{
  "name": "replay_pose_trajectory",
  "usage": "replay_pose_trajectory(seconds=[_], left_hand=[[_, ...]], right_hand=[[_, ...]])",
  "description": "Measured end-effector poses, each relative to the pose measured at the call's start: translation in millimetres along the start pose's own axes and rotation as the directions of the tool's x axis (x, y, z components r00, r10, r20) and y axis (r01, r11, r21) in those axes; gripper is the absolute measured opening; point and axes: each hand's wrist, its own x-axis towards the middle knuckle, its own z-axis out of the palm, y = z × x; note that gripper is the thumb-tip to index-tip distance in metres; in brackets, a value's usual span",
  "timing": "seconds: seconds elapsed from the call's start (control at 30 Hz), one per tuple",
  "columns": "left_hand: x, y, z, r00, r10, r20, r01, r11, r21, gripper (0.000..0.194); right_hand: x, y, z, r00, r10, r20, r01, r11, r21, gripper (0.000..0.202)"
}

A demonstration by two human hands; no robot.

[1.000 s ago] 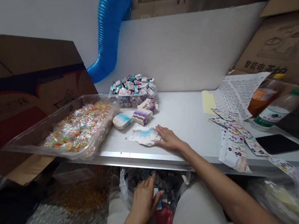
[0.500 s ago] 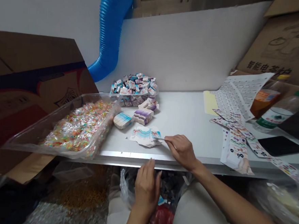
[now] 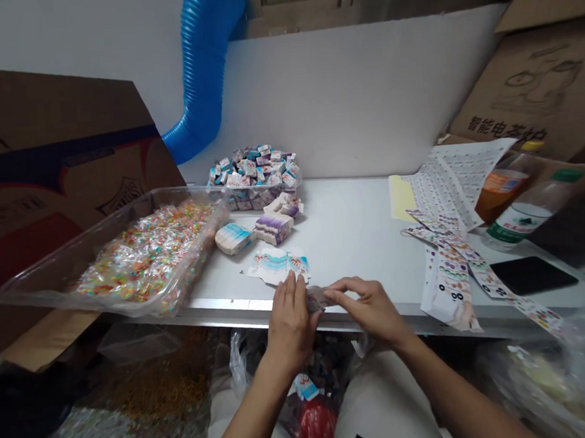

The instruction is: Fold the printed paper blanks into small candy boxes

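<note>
Both hands meet at the table's (image 3: 374,240) near edge: my left hand (image 3: 289,319) and right hand (image 3: 371,307) pinch one small flat card (image 3: 317,300) between fingertips, its long axis running left-right. Card stack (image 3: 278,266) lies just beyond, nearer my left.

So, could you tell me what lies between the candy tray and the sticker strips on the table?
In the head view: the fanned flat cards near the tray, then bare table up to the strips.
</note>
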Motion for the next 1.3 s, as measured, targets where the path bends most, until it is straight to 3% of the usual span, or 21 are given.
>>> replay_pose_trajectory(seconds=[0.07, 0.13, 0.2, 0.27, 0.33, 0.4, 0.5, 0.6, 0.7, 0.77, 0.87, 1.0, 1.17, 1.3], left_hand=[[1.9, -7.1, 0.9, 0.999, -0.039, -0.004, 0.039, 0.998, -0.045, 0.068], [-0.2, -11.7, 1.7, 0.994, -0.108, 0.006, 0.108, 0.989, -0.1, 0.067], [-5.5, -11.9, 2.4, 0.987, -0.156, 0.039, 0.161, 0.975, -0.156, 0.066], [-11.4, -8.6, 2.3, 0.98, -0.179, 0.092, 0.195, 0.958, -0.209, 0.066], [-16.1, -4.3, 0.8, 0.974, -0.178, 0.137, 0.208, 0.945, -0.253, 0.066], [-18.4, -1.2, -2.0, 0.977, -0.139, 0.161, 0.181, 0.941, -0.287, 0.064], [-18.1, -0.1, -7.0, 0.986, -0.033, 0.166, 0.087, 0.94, -0.329, 0.057], [-17.7, -2.0, -10.1, 0.988, 0.063, 0.142, -0.015, 0.947, -0.32, 0.045], [-21.1, -3.9, -10.4, 0.98, 0.155, 0.128, -0.12, 0.962, -0.246, 0.044], [-25.4, -3.7, -9.7, 0.973, 0.161, 0.168, -0.127, 0.973, -0.193, 0.051], [-32.1, -0.4, -8.3, 0.975, 0.103, 0.195, -0.068, 0.981, -0.18, 0.058], [-36.1, 9.0, -7.8, 0.994, -0.047, 0.098, 0.075, 0.95, -0.302, 0.047], [-39.3, 20.9, -4.8, 0.97, -0.238, 0.047, 0.233, 0.859, -0.455, 0.045], [-42.5, 23.7, 0.4, 0.97, -0.24, -0.043, 0.192, 0.86, -0.472, 0.044]], right_hand=[[8.0, 11.4, -9.3, 0.987, -0.048, -0.151, 0.037, 0.997, -0.071, 0.019], [13.1, 27.7, -12.0, 0.941, -0.169, -0.293, 0.091, 0.961, -0.263, 0.019], [13.3, 42.5, -6.9, 0.943, -0.262, -0.206, 0.156, 0.893, -0.421, 0.018], [9.2, 48.6, 2.4, 0.967, -0.249, -0.049, 0.203, 0.877, -0.436, 0.019], [3.4, 43.4, 10.8, 0.988, -0.157, -0.006, 0.148, 0.94, -0.307, 0.025], [-0.9, 31.1, 15.4, 0.998, -0.005, 0.068, 0.009, 0.998, -0.06, 0.031], [-2.6, 16.0, 17.8, 0.926, 0.156, 0.344, -0.253, 0.933, 0.256, 0.027], [-3.3, 16.6, 21.8, 0.861, 0.23, 0.454, -0.412, 0.839, 0.356, 0.017], [-5.9, 25.0, 26.9, 0.866, 0.247, 0.435, -0.391, 0.877, 0.28, 0.014], [-7.2, 28.5, 28.3, 0.871, 0.238, 0.429, -0.351, 0.913, 0.208, 0.015], [-7.3, 27.2, 27.1, 0.869, 0.234, 0.435, -0.34, 0.923, 0.182, 0.013], [-9.5, 17.5, 27.9, 0.913, 0.227, 0.339, -0.332, 0.896, 0.295, 0.016], [-24.4, 4.0, 36.4, 0.923, 0.23, 0.308, -0.367, 0.766, 0.527, 0.034], [-37.7, -4.5, 43.0, 0.916, 0.208, 0.342, -0.4, 0.522, 0.754, 0.03]])
